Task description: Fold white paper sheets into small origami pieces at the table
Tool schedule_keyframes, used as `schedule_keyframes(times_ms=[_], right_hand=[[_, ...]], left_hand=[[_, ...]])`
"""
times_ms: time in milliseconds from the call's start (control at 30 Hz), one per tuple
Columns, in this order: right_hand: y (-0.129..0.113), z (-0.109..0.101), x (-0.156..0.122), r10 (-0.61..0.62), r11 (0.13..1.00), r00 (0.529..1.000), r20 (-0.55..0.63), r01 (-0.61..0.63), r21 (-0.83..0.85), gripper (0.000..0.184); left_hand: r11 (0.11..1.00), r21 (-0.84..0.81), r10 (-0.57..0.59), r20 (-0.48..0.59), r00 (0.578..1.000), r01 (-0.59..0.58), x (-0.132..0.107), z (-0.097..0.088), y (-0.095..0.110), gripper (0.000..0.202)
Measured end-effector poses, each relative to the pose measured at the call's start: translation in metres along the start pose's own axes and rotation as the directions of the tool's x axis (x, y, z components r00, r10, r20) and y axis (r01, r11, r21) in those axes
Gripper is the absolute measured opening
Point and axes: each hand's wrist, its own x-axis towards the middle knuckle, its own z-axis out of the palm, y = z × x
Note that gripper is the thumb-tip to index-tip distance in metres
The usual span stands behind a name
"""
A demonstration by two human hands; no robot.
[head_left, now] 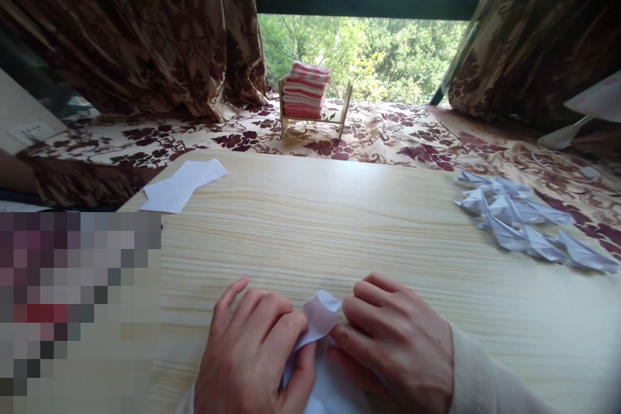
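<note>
My left hand [257,352] and my right hand [395,343] rest close together on the wooden table [339,226] near its front edge. Both are curled over a piece of white paper [320,317], which is partly folded and sticks up between them. My left fingers pinch the paper from the left; my right fingers press its right side. Most of the sheet is hidden under my hands.
A pile of several folded white paper figures [524,223] lies at the table's right. Loose white paper sheets [182,186] lie at the back left. A small wooden rack with pink-and-white striped cloth [306,92] stands on the windowsill. A blurred patch covers the lower left.
</note>
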Motion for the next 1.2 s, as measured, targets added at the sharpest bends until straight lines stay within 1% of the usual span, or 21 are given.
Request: schedule_keyframes(times_ms=[67, 133, 200, 333, 467, 600, 733, 800, 867, 933, 1000, 1067, 1100, 1133, 1200], right_hand=[[0.000, 0.001, 0.000, -0.001, 1.000, 1.000, 0.000, 0.001, -0.004, 0.019], [0.000, 0.001, 0.001, 0.002, 1.000, 1.000, 0.004, -0.002, -0.008, 0.015], [0.000, 0.001, 0.001, 0.003, 1.000, 1.000, 0.010, -0.003, -0.009, 0.012], [-0.001, -0.001, 0.001, 0.002, 1.000, 1.000, 0.013, -0.002, -0.012, 0.014], [-0.002, -0.002, 0.001, -0.003, 1.000, 1.000, 0.023, 0.004, -0.017, 0.016], [-0.002, -0.001, 0.001, -0.011, 0.999, 0.999, 0.032, 0.012, -0.032, 0.014], [0.000, -0.001, -0.001, -0.005, 1.000, 0.999, 0.035, 0.005, 0.005, 0.014], [0.001, -0.005, -0.001, 0.023, 0.999, 0.999, 0.028, -0.024, 0.049, 0.013], [0.003, -0.012, 0.002, 0.086, 0.991, 0.996, -0.008, -0.085, 0.104, 0.017], [0.002, -0.021, 0.008, 0.155, 0.975, 0.986, -0.052, -0.145, 0.171, 0.026], [0.000, -0.028, 0.018, 0.195, 0.957, 0.979, -0.059, -0.177, 0.230, 0.039], [-0.002, -0.031, 0.029, 0.224, 0.949, 0.974, -0.028, -0.211, 0.234, 0.045], [-0.002, -0.031, 0.034, 0.232, 0.947, 0.973, 0.016, -0.229, 0.224, 0.044], [-0.002, -0.030, 0.038, 0.235, 0.947, 0.969, 0.071, -0.244, 0.207, 0.039], [-0.001, -0.026, 0.045, 0.236, 0.950, 0.952, 0.196, -0.269, 0.160, 0.022]], left_hand=[[1.000, -0.014, 0.016, -0.002, 1.000, -0.016, -0.001, -0.002, -0.002, 0.011], [0.999, -0.037, 0.018, -0.011, 1.000, -0.019, -0.003, -0.005, -0.005, 0.013], [0.998, -0.062, -0.007, -0.021, 1.000, 0.006, -0.007, -0.007, -0.007, 0.015], [0.995, -0.090, -0.040, -0.036, 0.999, 0.037, -0.011, -0.009, -0.009, 0.016], [0.996, -0.086, -0.035, -0.019, 0.999, 0.034, -0.009, -0.006, -0.008, 0.016], [0.997, -0.075, -0.012, -0.006, 1.000, 0.011, -0.007, -0.004, -0.008, 0.016], [0.999, -0.038, 0.008, -0.039, 0.999, -0.009, -0.006, -0.007, -0.012, 0.013], [0.999, -0.034, 0.014, -0.039, 0.999, -0.015, -0.005, -0.009, -0.015, 0.012], [0.998, -0.058, 0.016, -0.012, 1.000, -0.017, -0.004, -0.011, -0.016, 0.013], [0.996, -0.089, 0.003, -0.007, 1.000, -0.004, -0.003, -0.011, -0.017, 0.015], [0.994, -0.108, -0.002, -0.034, 0.999, -0.002, -0.001, -0.010, -0.017, 0.017], [0.994, -0.105, 0.006, -0.057, 0.998, -0.012, 0.001, -0.009, -0.017, 0.017], [0.995, -0.101, 0.012, -0.058, 0.998, -0.017, 0.002, -0.009, -0.018, 0.017], [0.995, -0.095, 0.015, -0.056, 0.998, -0.020, 0.002, -0.008, -0.018, 0.017], [0.997, -0.073, 0.011, -0.047, 0.999, -0.014, 0.001, -0.008, -0.020, 0.015]])
